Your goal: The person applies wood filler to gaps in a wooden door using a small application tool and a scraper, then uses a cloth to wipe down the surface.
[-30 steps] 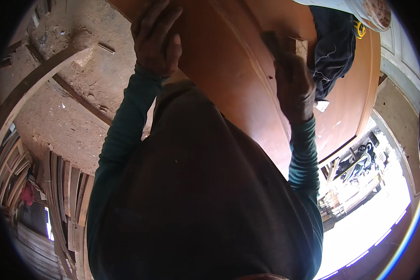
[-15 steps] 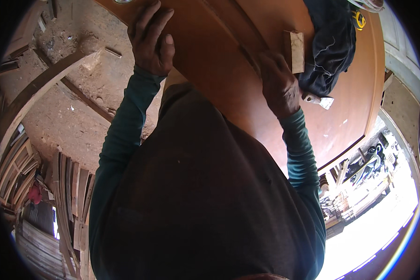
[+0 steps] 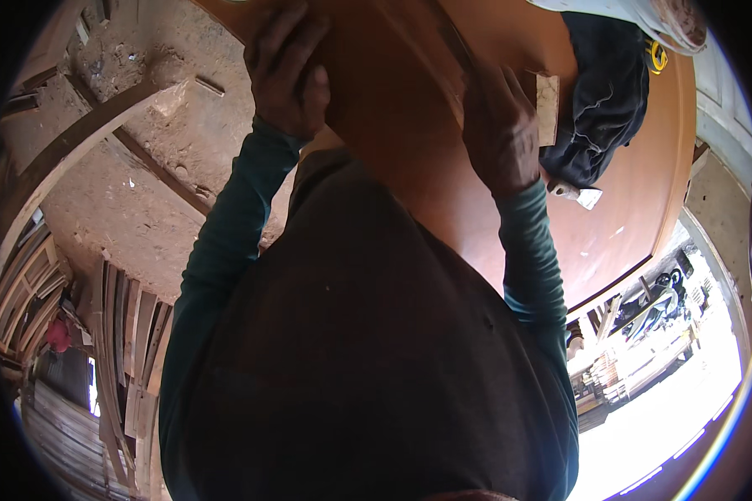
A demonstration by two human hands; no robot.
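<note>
A reddish-brown wooden panel (image 3: 393,134) with a long groove lies in front of me. My left hand (image 3: 291,79) rests at its left edge, fingers apart and holding nothing. On the groove, my right hand (image 3: 503,134) presses down with its fingers together; whatever may be under them is hidden. Just right of that hand stands a small pale wood block (image 3: 547,108). Beyond the block lies a crumpled black cloth (image 3: 606,100). A scraper with a light blade (image 3: 589,199) sits on the panel near my right wrist, its handle partly hidden.
A yellow coiled item (image 3: 657,57) and a whitish container or bag (image 3: 681,25) are at the far right. Wooden strips (image 3: 129,334) are stacked at lower left, on a dirt floor (image 3: 184,150). A curved-looking beam (image 3: 67,150) crosses the left side.
My right hand has slid forward along the groove, past more of the wood block. My left hand keeps its place at the panel's edge. The whole view has shifted slightly.
</note>
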